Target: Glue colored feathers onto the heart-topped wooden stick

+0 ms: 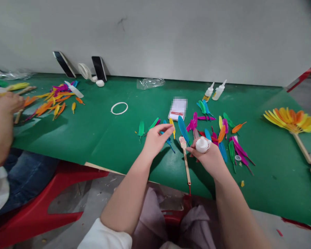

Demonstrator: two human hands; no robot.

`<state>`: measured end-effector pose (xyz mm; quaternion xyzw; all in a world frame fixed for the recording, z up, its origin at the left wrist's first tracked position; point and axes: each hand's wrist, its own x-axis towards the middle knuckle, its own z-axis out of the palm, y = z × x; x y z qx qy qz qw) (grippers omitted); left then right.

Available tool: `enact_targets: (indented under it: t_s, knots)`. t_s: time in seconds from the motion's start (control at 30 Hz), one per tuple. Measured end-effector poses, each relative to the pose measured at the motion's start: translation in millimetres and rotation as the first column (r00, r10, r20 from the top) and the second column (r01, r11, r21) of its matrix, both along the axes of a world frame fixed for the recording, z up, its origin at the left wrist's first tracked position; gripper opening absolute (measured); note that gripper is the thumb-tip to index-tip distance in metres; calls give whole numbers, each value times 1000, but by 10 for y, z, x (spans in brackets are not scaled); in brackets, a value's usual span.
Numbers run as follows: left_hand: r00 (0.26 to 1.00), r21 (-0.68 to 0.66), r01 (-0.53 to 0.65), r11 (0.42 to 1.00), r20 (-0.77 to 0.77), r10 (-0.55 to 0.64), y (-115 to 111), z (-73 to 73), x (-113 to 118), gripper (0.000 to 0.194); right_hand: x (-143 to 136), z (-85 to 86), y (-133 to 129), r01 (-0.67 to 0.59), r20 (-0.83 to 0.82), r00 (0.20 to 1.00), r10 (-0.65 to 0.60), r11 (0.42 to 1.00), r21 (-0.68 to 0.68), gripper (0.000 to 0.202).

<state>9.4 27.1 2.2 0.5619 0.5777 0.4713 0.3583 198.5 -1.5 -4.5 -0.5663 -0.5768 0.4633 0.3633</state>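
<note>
My left hand [158, 138] is over the feathers, thumb and fingertips pinched together. Whether anything is between them I cannot make out. A yellow feather [172, 128] is right by its fingertips. My right hand [208, 155] is closed round a white glue bottle [202, 144], whose round end faces up. From that hand's thumb and fingertips a blue feather [182, 128] sticks up, seemingly pinched there. Between my hands, a wooden stick [186, 167] with a wider head and a red cord lies on the green table [106, 138].
Loose coloured feathers [238, 152] lie around my right hand. Beyond are a phone [176, 112], two glue bottles [219, 91] and a white ring [119, 108]. A yellow-orange feather fan [295, 121] lies at right. At left, a co-worker's hand [7, 102] is near more feathers [48, 105].
</note>
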Motion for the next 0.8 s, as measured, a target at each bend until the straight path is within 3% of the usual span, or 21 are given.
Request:
enact_targets:
  t_s: [0.1, 0.27, 0.37, 0.47, 0.6, 0.7, 0.8]
  knots:
    - [946, -125, 79, 989, 323, -35, -11, -29, 193, 26, -9, -33, -9, -80, 18, 997, 80, 997, 9, 27]
    - [924, -199, 82, 977, 383, 1, 22, -77, 196, 21, 31, -43, 11, -101, 60, 993, 101, 995, -6, 28]
    - [936, -190, 0, 982, 345, 67, 58, -104, 122, 19, 111, -47, 50, 26, 61, 998, -26, 1000, -7, 30]
    - [979, -148, -66, 987, 184, 93, 88, -145, 58, 26, 191, -64, 82, 149, 103, 983, -152, 988, 32, 30]
    - [991, -100, -132, 986, -29, 129, 97, -198, 17, 53, 226, -83, 86, 153, 211, 964, -162, 986, 60, 29]
    - [990, -94, -135, 986, -46, 131, 94, -223, 12, 69, 216, -84, 75, 138, 277, 949, -151, 988, 69, 32]
    - [989, -95, -140, 986, -55, 135, 95, -230, 12, 72, 206, -83, 70, 129, 298, 944, -140, 990, 55, 36]
